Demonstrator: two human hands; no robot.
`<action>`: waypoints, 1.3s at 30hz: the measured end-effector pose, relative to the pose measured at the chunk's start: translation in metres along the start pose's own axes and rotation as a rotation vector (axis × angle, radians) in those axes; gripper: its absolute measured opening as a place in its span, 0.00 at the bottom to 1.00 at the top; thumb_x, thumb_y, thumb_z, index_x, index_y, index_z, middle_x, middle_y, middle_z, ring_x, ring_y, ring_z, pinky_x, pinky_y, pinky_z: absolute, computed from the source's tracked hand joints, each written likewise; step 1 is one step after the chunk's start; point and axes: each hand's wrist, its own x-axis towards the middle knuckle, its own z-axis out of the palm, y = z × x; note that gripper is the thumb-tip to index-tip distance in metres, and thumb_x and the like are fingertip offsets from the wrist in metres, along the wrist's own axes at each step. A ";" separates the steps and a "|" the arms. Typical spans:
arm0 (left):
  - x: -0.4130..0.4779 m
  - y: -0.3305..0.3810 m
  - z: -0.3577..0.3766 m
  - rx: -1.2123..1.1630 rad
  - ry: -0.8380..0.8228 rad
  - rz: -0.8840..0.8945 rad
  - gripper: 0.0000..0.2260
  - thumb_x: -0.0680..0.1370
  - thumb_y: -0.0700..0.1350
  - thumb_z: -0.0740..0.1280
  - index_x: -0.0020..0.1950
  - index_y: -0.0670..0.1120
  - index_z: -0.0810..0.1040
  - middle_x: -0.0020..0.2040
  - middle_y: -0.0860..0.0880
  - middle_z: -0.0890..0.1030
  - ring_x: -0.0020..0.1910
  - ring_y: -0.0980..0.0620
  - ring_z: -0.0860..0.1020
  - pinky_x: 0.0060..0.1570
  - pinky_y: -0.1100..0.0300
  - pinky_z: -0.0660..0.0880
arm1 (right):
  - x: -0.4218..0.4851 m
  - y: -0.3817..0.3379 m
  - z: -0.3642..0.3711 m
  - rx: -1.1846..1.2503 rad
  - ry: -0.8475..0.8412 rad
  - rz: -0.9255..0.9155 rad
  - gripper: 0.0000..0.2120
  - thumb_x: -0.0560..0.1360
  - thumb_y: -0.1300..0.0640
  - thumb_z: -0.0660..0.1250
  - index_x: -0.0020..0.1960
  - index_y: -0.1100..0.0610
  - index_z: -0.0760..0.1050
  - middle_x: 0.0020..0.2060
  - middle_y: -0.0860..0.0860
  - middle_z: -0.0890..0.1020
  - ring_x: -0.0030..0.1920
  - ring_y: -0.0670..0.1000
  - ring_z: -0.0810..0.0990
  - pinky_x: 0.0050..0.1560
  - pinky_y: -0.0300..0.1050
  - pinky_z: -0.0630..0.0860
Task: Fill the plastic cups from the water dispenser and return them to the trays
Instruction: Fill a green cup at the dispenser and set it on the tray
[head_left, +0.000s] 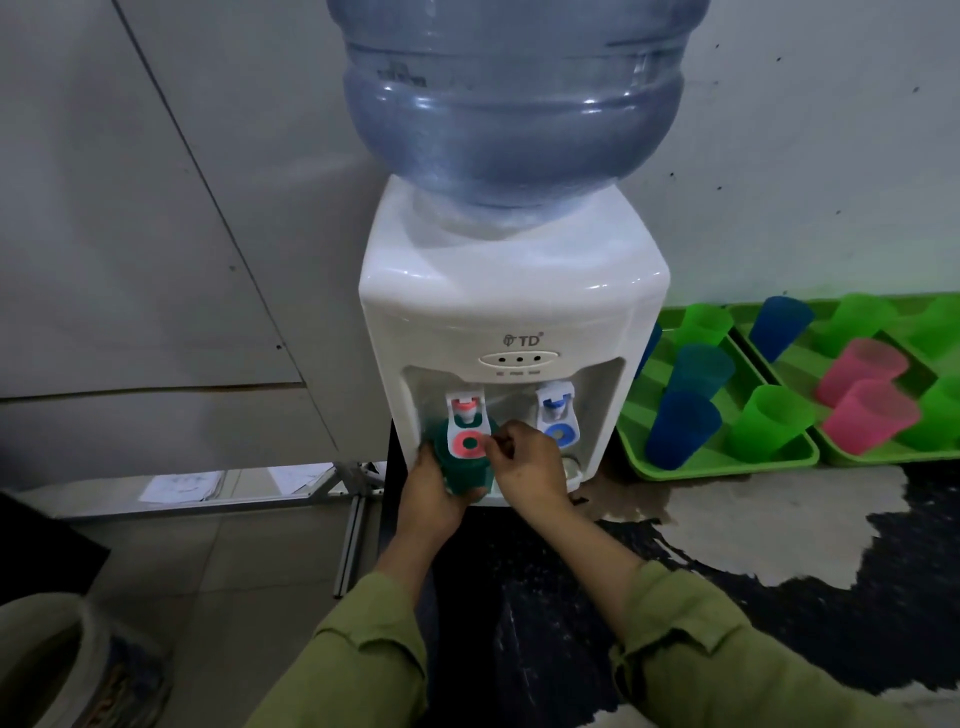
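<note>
Left hand (435, 496) and right hand (525, 463), fingers curled

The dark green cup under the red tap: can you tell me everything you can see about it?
The dark green cup looks like slightly see-through plastic, tapered. It is upright in the recess of the dispenser, its mouth behind the red tap paddle, which hides the rim. The left hand grips its side from the left; the right hand seems to pinch the paddle beside it. Water level is hidden.
</note>
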 end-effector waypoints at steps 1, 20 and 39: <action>0.001 -0.001 0.000 0.019 0.003 0.012 0.32 0.66 0.34 0.75 0.66 0.41 0.66 0.60 0.42 0.77 0.53 0.49 0.77 0.49 0.65 0.72 | 0.002 0.001 0.001 -0.021 0.006 -0.002 0.12 0.76 0.48 0.64 0.39 0.55 0.70 0.38 0.57 0.81 0.41 0.57 0.79 0.35 0.42 0.63; -0.039 -0.013 0.022 -0.031 0.172 -0.134 0.32 0.60 0.40 0.80 0.59 0.47 0.69 0.55 0.48 0.77 0.51 0.52 0.75 0.49 0.61 0.71 | -0.054 0.073 -0.049 0.169 0.059 -0.097 0.06 0.75 0.52 0.65 0.45 0.54 0.72 0.26 0.46 0.75 0.30 0.44 0.75 0.35 0.42 0.71; -0.151 0.119 0.173 -0.075 0.014 0.056 0.25 0.59 0.46 0.80 0.51 0.58 0.73 0.48 0.56 0.81 0.48 0.59 0.80 0.44 0.67 0.76 | -0.082 0.174 -0.233 0.290 -0.332 -0.282 0.38 0.65 0.49 0.77 0.70 0.53 0.63 0.58 0.42 0.72 0.58 0.40 0.71 0.49 0.22 0.66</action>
